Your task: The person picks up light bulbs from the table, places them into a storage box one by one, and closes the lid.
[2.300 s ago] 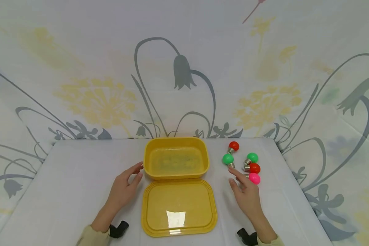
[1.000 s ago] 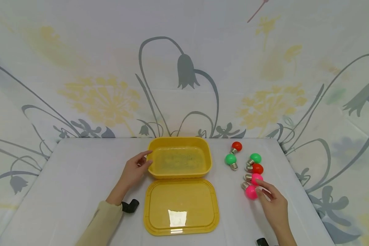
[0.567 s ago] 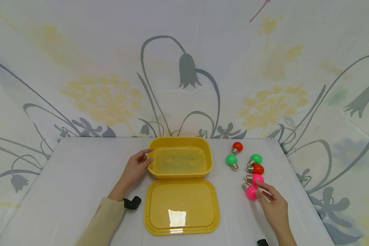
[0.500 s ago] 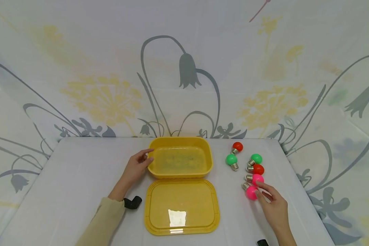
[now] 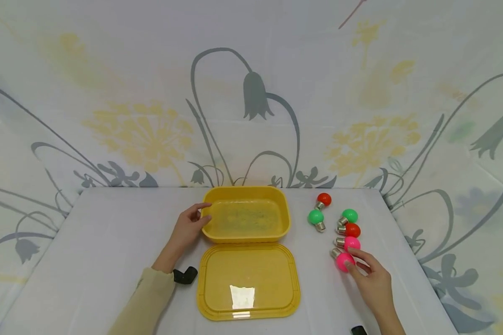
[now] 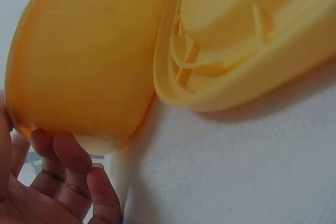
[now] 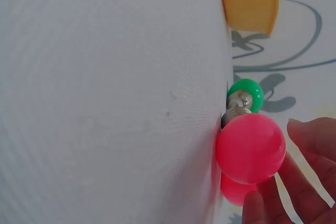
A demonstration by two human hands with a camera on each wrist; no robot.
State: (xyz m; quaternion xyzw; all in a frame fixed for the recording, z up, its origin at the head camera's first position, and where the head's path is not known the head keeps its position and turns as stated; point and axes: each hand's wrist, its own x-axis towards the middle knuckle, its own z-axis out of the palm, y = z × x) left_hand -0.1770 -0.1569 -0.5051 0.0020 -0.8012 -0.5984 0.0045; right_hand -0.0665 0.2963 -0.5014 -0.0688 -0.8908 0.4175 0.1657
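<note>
In the head view my left hand (image 5: pixel 187 230) is at the left wall of a yellow plastic box (image 5: pixel 246 237). Its thumb and index finger reach over the rim, and the left wrist view has the other fingers bent against the outer wall (image 6: pixel 89 51). My right hand (image 5: pixel 373 279) is around the round end of the nearest pink light bulb (image 5: pixel 344 262), which lies on the table. In the right wrist view this pink bulb (image 7: pixel 251 148) has fingers beside it, with a small gap to the upper fingertip. A second pink bulb (image 5: pixel 352 243) lies just behind.
Farther back lie a red bulb (image 5: pixel 353 230), a green bulb (image 5: pixel 350 215), another green bulb (image 5: pixel 316 216) and another red bulb (image 5: pixel 324 199). The box's yellow lid (image 5: pixel 249 279) lies flat in front of it. A flower-patterned cloth (image 5: pixel 163 93) hangs behind the white table (image 5: pixel 121 242).
My right hand has gone right and nearer from the far bulbs to the nearest pink bulb, then barely moved. My left hand has moved forward from beside the box onto its rim.
</note>
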